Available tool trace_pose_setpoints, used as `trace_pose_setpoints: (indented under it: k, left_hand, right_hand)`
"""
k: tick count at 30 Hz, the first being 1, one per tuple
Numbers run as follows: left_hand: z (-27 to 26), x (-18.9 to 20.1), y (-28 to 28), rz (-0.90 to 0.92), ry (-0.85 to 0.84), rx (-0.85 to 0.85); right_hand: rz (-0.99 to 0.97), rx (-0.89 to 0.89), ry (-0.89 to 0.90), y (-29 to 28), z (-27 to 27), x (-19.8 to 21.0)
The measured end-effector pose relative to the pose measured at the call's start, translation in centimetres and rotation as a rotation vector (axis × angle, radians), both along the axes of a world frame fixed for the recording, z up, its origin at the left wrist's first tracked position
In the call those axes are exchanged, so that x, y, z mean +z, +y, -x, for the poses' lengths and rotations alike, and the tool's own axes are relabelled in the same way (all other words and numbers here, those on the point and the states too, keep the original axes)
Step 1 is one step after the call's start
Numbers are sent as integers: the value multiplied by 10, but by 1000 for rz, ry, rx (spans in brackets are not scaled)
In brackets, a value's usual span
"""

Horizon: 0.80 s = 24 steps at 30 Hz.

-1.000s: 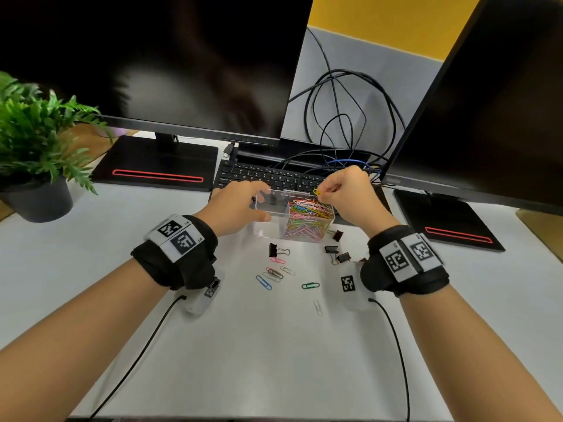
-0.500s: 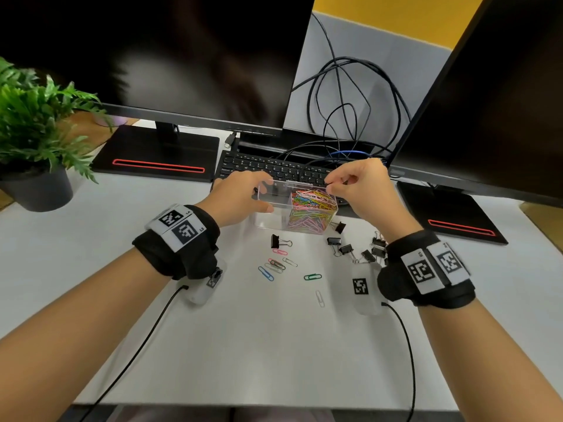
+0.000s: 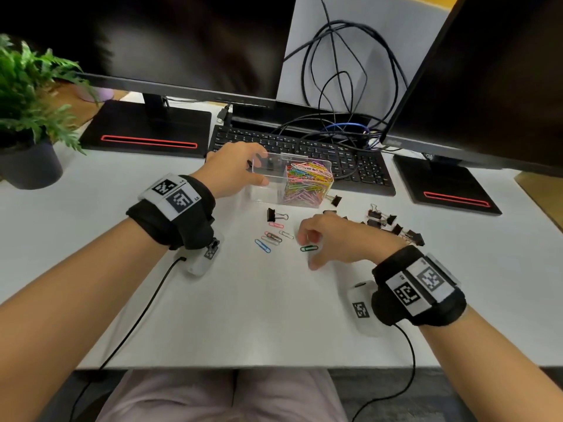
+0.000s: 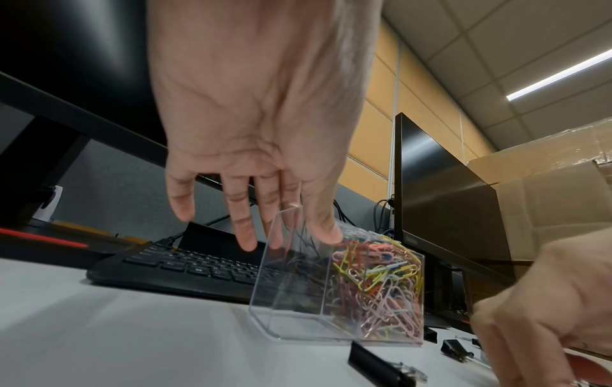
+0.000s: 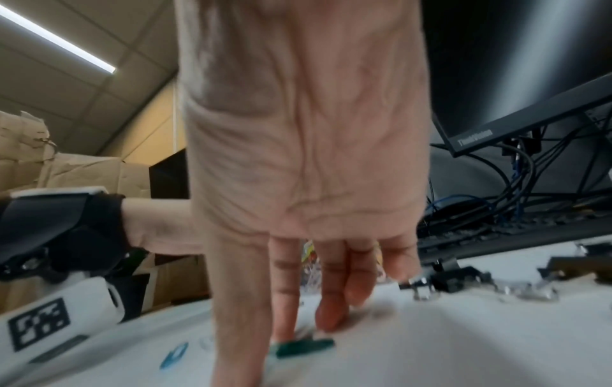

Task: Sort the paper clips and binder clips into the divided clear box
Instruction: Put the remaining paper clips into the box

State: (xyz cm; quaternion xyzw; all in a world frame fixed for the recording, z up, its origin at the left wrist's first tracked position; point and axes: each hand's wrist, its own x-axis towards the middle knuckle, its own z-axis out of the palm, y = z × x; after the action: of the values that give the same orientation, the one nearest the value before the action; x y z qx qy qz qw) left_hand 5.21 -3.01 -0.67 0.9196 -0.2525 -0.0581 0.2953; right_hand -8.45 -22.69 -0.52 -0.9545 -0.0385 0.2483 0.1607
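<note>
The divided clear box [image 3: 268, 190] [image 4: 291, 309] stands in front of the keyboard, its right compartment packed with coloured paper clips [image 3: 307, 181]. My left hand [image 3: 260, 167] [image 4: 298, 235] grips the box's left end, thumb on the near wall and fingers over the rim. My right hand [image 3: 308, 254] [image 5: 261, 358] is low over the desk, thumb and index fingertip spread around a green paper clip [image 3: 308, 248] [image 5: 304, 345]; it holds nothing. Several loose paper clips [image 3: 271, 239] lie to the left of it. Black binder clips [image 3: 393, 223] lie to the right, with one [image 3: 275, 215] near the box.
A black keyboard [image 3: 304, 147] and tangled cables [image 3: 344, 86] sit behind the box, between two monitor stands [image 3: 146, 129] [image 3: 441, 184]. A potted plant [image 3: 27, 117] is at the far left. White desk [image 3: 243, 315] stretches toward me.
My right hand has left the box's top and dropped toward me onto the desk at the green clip. The left hand still holds the box.
</note>
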Motion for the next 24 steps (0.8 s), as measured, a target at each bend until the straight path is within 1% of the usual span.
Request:
trace_pose_setpoints:
  k: [4,13,17,19,24]
  left_hand:
    - [1,1,0,-9,0,1]
    - [2,3,0,-19,-1,2]
    - [3,3,0,-15,-5,-1]
    - [3,3,-1,-13,-6,2]
    - [3,3,-1,-19,-2,-2]
  right_hand:
    - [-94,-30,-115,1,-14,-5]
    - [-96,62,-306,28,-28,-6]
    - [48,26,-273,38,-33,-5]
    - [103,39,-261,43,-32,-5]
    - [69,66,-222,51,-34,-7]
